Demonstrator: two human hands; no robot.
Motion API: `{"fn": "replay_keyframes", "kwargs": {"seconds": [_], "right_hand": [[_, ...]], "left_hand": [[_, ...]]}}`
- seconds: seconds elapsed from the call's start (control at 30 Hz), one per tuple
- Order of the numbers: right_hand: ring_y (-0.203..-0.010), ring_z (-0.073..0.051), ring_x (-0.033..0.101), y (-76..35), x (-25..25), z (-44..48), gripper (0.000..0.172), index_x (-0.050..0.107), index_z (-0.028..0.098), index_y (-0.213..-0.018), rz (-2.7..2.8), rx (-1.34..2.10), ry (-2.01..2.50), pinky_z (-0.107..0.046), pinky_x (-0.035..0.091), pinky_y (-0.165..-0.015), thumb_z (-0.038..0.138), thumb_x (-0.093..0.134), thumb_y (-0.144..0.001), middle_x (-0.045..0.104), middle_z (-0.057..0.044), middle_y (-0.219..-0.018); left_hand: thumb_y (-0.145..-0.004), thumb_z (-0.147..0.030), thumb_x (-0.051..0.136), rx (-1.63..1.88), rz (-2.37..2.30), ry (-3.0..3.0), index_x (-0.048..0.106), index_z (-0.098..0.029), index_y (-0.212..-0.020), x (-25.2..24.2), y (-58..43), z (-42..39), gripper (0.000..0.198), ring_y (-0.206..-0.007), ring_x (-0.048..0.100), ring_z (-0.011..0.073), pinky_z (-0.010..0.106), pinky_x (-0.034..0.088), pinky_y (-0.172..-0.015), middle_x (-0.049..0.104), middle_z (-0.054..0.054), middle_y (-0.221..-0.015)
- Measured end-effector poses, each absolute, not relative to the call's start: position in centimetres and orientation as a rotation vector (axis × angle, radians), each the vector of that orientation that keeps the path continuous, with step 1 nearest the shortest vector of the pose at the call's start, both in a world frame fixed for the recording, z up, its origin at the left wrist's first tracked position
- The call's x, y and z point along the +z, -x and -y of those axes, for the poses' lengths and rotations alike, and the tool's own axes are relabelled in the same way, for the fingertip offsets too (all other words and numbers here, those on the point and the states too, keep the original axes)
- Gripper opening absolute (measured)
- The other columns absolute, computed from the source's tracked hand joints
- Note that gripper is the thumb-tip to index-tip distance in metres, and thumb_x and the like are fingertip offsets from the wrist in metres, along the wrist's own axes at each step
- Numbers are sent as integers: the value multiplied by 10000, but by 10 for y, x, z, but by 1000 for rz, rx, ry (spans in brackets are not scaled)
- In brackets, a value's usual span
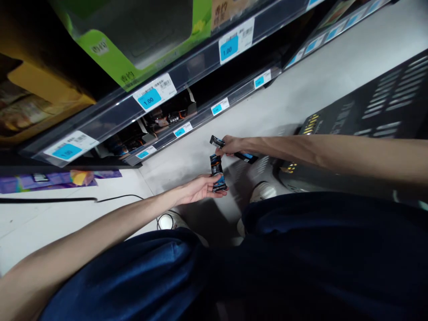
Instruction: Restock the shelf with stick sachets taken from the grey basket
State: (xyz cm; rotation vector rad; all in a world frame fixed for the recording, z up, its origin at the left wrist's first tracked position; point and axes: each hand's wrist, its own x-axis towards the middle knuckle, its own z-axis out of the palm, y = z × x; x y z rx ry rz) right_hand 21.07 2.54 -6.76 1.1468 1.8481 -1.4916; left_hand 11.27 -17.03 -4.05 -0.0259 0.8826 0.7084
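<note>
My left hand (203,189) is closed around a small black snack packet (216,166) with blue and orange print, its thumb lying across the front. Just above and to the right, my right hand (230,145) grips a dark handheld device (245,157) with a light blue patch at one end. The device's other end sticks out past my fingers, over the top of the packet. My right fingertips are close to the packet's upper edge; whether they touch it I cannot tell. Both hands are above the pale floor, in front of the lowest shelf.
Shelves with price labels (154,91) run diagonally across the upper left. Open boxes of dark packets (174,117) sit on the bottom shelf. A green display box (110,53) stands higher up. Purple packages (50,182) lie at left near a black cable (120,196). A dark crate (361,116) is at right.
</note>
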Motion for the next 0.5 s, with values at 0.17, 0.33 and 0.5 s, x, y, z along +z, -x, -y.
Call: {"fn": "replay_keyframes", "kwargs": {"seconds": [0.17, 0.33, 0.5], "right_hand": [[-477, -61, 425, -212, -66, -27, 96, 677, 109, -840, -1820, -1580, -1081, -199, 331, -433, 169, 732, -789, 621, -27, -660], [-495, -66, 430, -210, -56, -26, 173, 640, 140, -824, -1774, -1774, -1118, -203, 354, -451, 231, 779, -774, 582, -8, -650], [-483, -77, 414, -210, -51, -17, 388, 558, 158, -661, -1726, -1858, -990, -219, 359, -442, 344, 896, -620, 492, 33, -536]], "left_hand": [[-865, -290, 690, 715, -854, -34, 652, -109, -1002, -40, -113, 170, 230, -946, 716, 203, 390, 536, -982, 720, 134, -1054], [-842, -272, 718, 785, -1047, -52, 653, -114, -960, -52, -116, 175, 208, -939, 711, 185, 370, 526, -967, 727, 136, -1066], [-772, -295, 783, 830, -1246, -136, 664, -117, -948, -62, -111, 178, 277, -831, 705, 181, 367, 538, -862, 740, 116, -943]]}}
